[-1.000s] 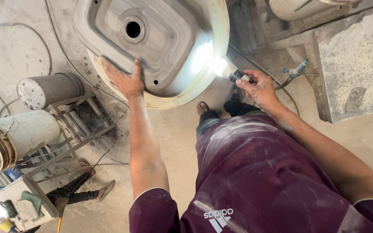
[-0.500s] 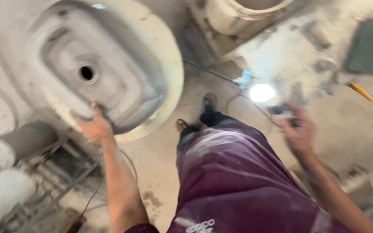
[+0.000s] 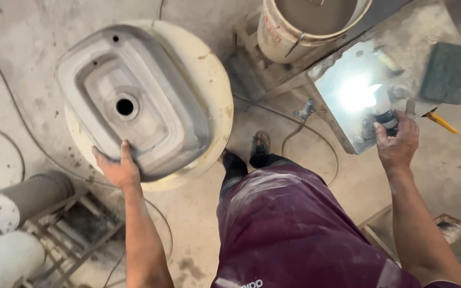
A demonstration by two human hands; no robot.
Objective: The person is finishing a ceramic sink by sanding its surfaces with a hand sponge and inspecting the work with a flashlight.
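Nearest the camera, the dust-streaked maroon shirt (image 3: 294, 229) is filling the bottom centre, w/ both forearms reaching out to either side.

Left hand (image 3: 114, 168) is resting palm-down on the near rim of the grey basin (image 3: 129, 101), fingers spread flat, thumb up on the basin's slope, not gripping round anything. It's keeping about the same hold as a sec ago. The basin is lying upside-down, drain hole up, on a round cream turntable (image 3: 212, 80) whose edge is showing as a crescent on the right & near side.

Right hand (image 3: 398, 144) has moved: a sec ago it was aiming the lit torch (image 3: 382, 109) at the basin's right rim; now it's swung well away to the right, fingers clamped round the torch body, beam glaring onto the dusty slab (image 3: 348, 101). Torch is sitting at the slab's near right edge.

Between turntable & slab, bare floor is leaving room, crossed by a thin cable (image 3: 273, 109); feet (image 3: 249, 154) are standing in that gap.

Left near corner: a grey cylinder (image 3: 25, 200) over a metal frame, close under the left elbow.

Farther off: green pad (image 3: 446, 72) at the slab's far right corner, yellow tool (image 3: 441, 122) just off its right edge, bucket (image 3: 305, 24) beyond the far edge.
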